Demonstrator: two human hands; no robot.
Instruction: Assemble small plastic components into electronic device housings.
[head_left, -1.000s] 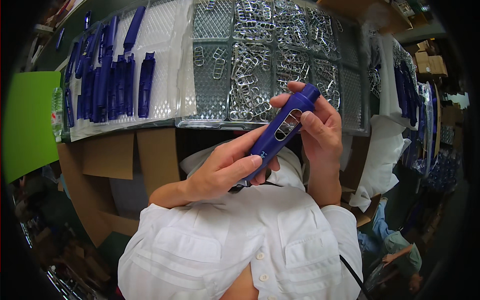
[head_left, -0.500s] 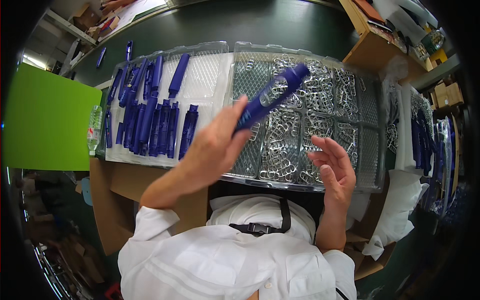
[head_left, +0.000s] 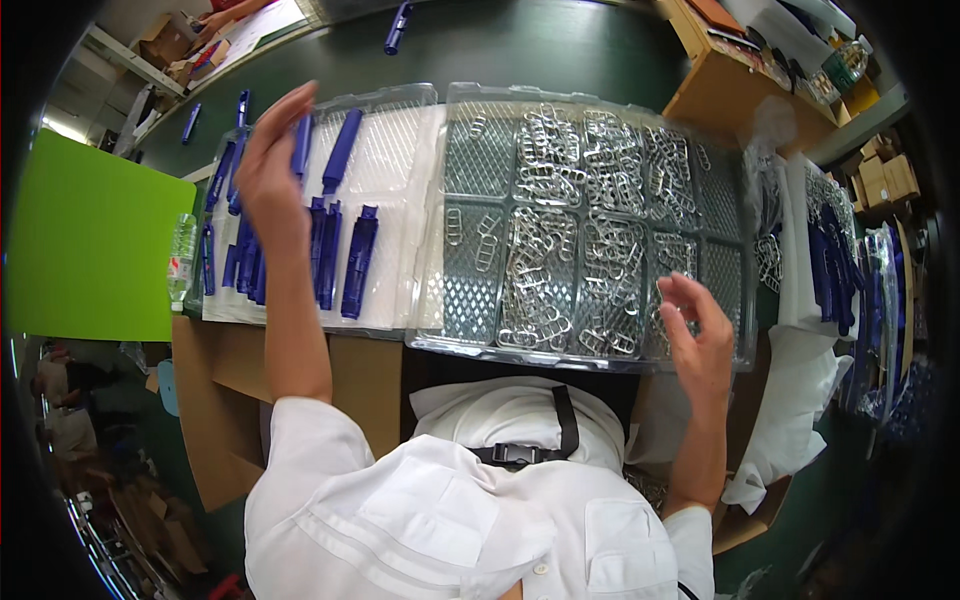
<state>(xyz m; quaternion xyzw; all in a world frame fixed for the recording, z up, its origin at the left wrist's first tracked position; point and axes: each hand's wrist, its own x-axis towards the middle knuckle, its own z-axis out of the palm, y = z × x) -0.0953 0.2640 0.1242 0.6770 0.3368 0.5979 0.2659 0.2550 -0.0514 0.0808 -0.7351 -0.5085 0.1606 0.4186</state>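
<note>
My left hand (head_left: pixel 268 175) is raised over the white tray (head_left: pixel 390 200) on the left, with a blue plastic handle (head_left: pixel 302 148) at its fingers. Several more blue handles (head_left: pixel 345 255) lie in rows in that tray. My right hand (head_left: pixel 695 340) hovers open, fingers apart, at the front right edge of the clear plastic tray (head_left: pixel 460 340). That tray holds several compartments of silver metal clips (head_left: pixel 590 250). My right hand holds nothing.
A bright green board (head_left: pixel 90 240) and a clear bottle (head_left: pixel 180 265) stand at the left. Cardboard boxes (head_left: pixel 225 390) sit below the trays. At the right are white bags (head_left: pixel 800 400), more blue parts (head_left: pixel 835 260) and a wooden shelf (head_left: pixel 735 85). A loose blue handle (head_left: pixel 397 25) lies on the dark table.
My left hand carried the blue handle from in front of my chest up and left over the white tray. My right hand let go of it and dropped to the clear tray's right edge.
</note>
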